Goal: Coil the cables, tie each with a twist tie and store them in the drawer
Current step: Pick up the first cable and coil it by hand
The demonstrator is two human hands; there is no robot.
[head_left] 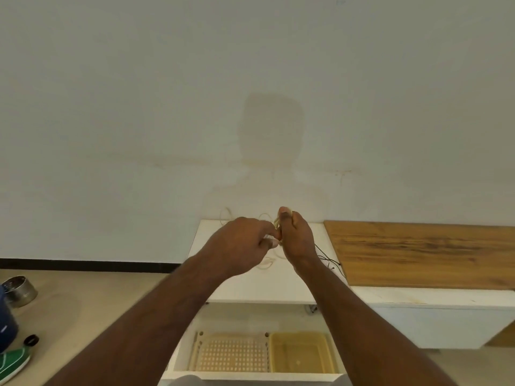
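My right hand (294, 235) is closed around a small coil of cream cable (277, 222), held upright above the white cabinet top (250, 285). My left hand (245, 238) pinches at the coil's lower side, fingertips touching the right hand. Loose cream loops of the cable (266, 263) trail on the cabinet top and behind the hands. A thin black cable (328, 259) lies on the top just right of my right wrist. Below, the drawer (178, 355) stands pulled out, holding a cream perforated basket (231, 353) and a yellow tray (302, 352). No twist tie can be made out.
A wooden board (418, 254) lies on a low white unit to the right. On the floor at left stand a metal bowl (21, 291), a dark blue container (5, 324), a black cap (31, 340) and a green shoe (14, 363). The wall is close behind.
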